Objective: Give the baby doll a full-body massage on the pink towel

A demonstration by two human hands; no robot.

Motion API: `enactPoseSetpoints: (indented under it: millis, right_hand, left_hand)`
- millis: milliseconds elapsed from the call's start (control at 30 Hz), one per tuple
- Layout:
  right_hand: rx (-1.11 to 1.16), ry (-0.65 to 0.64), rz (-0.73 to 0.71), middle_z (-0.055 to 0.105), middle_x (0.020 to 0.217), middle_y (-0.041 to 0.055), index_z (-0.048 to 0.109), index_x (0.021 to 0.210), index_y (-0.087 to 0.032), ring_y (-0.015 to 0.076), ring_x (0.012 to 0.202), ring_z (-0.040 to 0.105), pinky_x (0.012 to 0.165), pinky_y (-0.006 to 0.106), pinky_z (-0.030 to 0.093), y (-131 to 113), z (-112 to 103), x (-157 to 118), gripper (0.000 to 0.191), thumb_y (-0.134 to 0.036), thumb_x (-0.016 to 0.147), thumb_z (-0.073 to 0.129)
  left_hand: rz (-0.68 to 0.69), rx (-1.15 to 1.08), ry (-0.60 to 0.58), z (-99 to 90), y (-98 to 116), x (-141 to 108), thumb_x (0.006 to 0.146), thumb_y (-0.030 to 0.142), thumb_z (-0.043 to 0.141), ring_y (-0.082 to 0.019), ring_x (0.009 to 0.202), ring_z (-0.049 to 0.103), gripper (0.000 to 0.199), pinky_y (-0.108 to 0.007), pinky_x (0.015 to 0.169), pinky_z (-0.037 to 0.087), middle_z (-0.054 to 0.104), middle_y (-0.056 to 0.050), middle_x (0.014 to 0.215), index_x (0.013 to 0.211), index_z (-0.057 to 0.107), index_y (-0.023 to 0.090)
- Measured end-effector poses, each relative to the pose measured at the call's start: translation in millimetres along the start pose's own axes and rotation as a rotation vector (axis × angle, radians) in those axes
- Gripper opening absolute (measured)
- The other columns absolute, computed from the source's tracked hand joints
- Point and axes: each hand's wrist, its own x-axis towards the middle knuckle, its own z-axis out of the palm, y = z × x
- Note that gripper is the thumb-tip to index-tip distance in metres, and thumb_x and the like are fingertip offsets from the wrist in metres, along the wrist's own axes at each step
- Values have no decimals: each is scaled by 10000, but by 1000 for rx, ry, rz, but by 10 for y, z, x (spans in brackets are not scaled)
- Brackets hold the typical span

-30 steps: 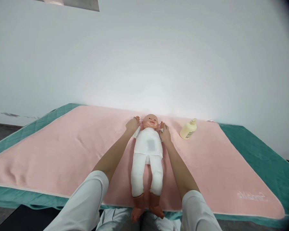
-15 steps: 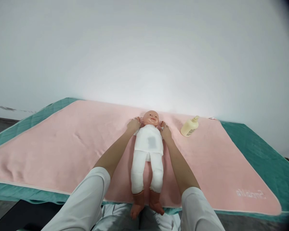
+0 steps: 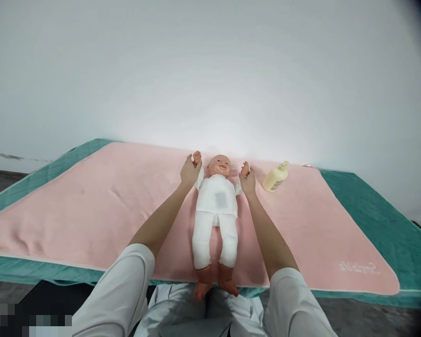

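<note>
A baby doll (image 3: pixel 216 196) in a white cloth body lies on its back, head toward the wall, its bare feet over the near edge. My left hand (image 3: pixel 190 171) is closed around the doll's arm (image 3: pixel 197 158) on the left, just below its small hand. On the other side, my right hand (image 3: pixel 247 180) grips the doll's other arm (image 3: pixel 245 168) near the wrist. Both doll arms are raised and spread out beside its head. A pale yellow pump bottle (image 3: pixel 275 177) leans to the right of my right hand.
Under the doll spreads a pink blanket (image 3: pixel 91 206), laid over a green quilted cover (image 3: pixel 379 206). A pale wall (image 3: pixel 210 70) rises directly behind the bed. Something black (image 3: pixel 56 299) stands below the near left edge.
Both my hands have moved apart and slightly upward, drawing the doll's arms out from close beside its head to a wider spread. The view has tilted slightly.
</note>
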Motion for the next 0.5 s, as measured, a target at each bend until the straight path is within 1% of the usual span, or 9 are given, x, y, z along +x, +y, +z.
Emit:
enactPoseSetpoints:
  millis: [100,200,300,367,433,500]
  right_hand:
    - [32,48,17,620,1220,174,413,1320,-129,247,1085,617,969,449,485,-154,-52,-53,597,-307,773,573]
    - [43,99,-4,632,1162,167,442,1290,-124,242,1020,626,921,439,506,-278,-152,-204,602,-320,748,616]
    - [49,116,-47,639,1150,141,460,1280,-153,221,978,631,900,419,518,-338,-306,-452,592,-338,744,630]
    - [21,106,-58,639,1173,127,477,1274,-189,212,974,637,870,391,533,-352,-429,-656,571,-350,749,633]
    - [-42,94,-28,633,1211,126,481,1292,-217,219,959,651,818,375,548,-350,-558,-872,583,-361,749,637]
    - [-144,79,19,628,1237,130,469,1328,-221,238,965,663,811,391,549,-326,-680,-1079,614,-372,755,630]
  left_hand:
    - [34,-55,37,-128,81,-84,864,448,563,-247,966,675,667,-333,790,493,690,-93,1064,1430,330,183]
    - [51,-65,60,-274,98,-239,813,413,616,-237,937,681,696,-325,786,497,692,-73,1041,1413,337,195]
    - [98,-46,92,-432,41,-463,784,396,638,-239,963,678,671,-334,809,498,687,-62,1054,1377,378,221]
    - [106,-23,105,-541,-21,-630,768,401,649,-239,963,677,651,-337,810,500,686,-54,1052,1351,409,238]
    - [77,-4,94,-644,-88,-797,754,409,656,-235,934,679,653,-333,794,503,688,-43,1025,1343,423,248]
    - [42,10,59,-722,-159,-959,746,403,658,-224,894,682,667,-322,767,506,692,-28,997,1351,419,257]
